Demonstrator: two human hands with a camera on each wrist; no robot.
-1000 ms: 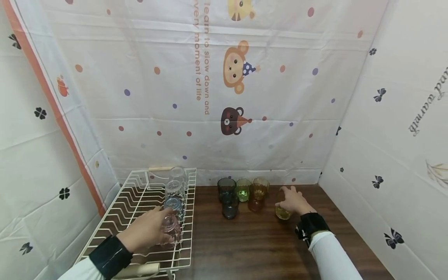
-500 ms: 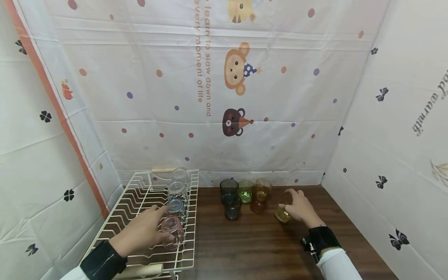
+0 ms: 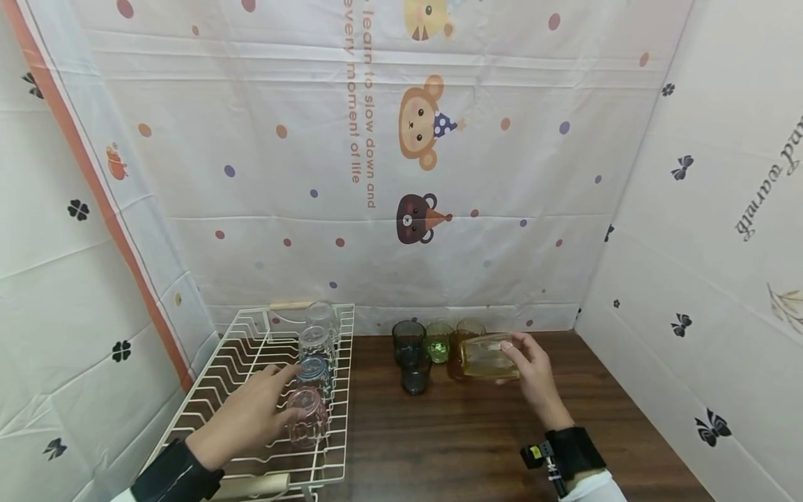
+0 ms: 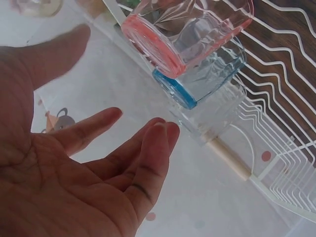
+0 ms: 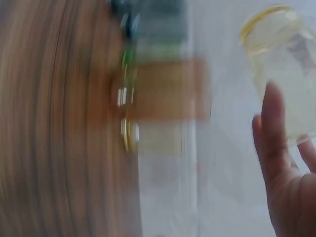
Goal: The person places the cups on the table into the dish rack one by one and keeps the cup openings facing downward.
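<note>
My right hand (image 3: 534,376) grips a yellow drinking glass (image 3: 482,357), raised and lying sideways, its base toward the left. The right wrist view shows the thumb and fingers round the lower part of that glass (image 5: 284,74). My left hand (image 3: 245,418) is beside a white wire dish rack (image 3: 347,418), fingers relaxed, and holds nothing. Closest to it is an upside-down pink glass (image 3: 306,422), then a blue glass (image 3: 316,373). In the left wrist view, a gap shows between the fingers and the pink glass (image 4: 192,34).
Two clear glasses, one nearer (image 3: 316,339) and one at the back (image 3: 321,312), continue the row in the rack. On the brown table (image 3: 433,446) stand dark smoky glasses (image 3: 410,345), a green glass (image 3: 438,343) and an amber glass (image 3: 457,362), close to the patterned cloth wall (image 3: 376,258).
My right hand has taken hold of the yellow glass, lifted it from the table and tipped it sideways to the left. My left hand has drawn slightly back from the pink glass.
</note>
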